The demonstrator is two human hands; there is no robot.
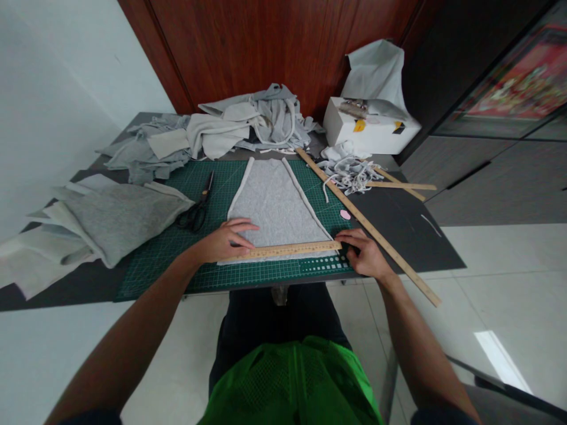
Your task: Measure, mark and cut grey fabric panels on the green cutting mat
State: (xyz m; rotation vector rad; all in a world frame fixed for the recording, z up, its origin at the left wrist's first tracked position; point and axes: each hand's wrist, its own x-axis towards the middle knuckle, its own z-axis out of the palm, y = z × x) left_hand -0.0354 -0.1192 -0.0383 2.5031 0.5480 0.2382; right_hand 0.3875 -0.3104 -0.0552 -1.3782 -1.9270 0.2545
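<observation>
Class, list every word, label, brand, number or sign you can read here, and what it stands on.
None can be read.
Ruler: scale marks, too small to read.
Green mat: fine grid, small pale shapes, no legible text.
White box: no legible text.

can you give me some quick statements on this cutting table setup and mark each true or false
1. The left hand rests on the short ruler. True.
2. The scissors lie on the cutting mat. True.
3. The right hand grips the scissors. False: it is at the short ruler's right end.
4. The cutting mat is red. False: it is green.
5. The long wooden strip lies wholly on the table. False: its near end sticks out past the edge.
</observation>
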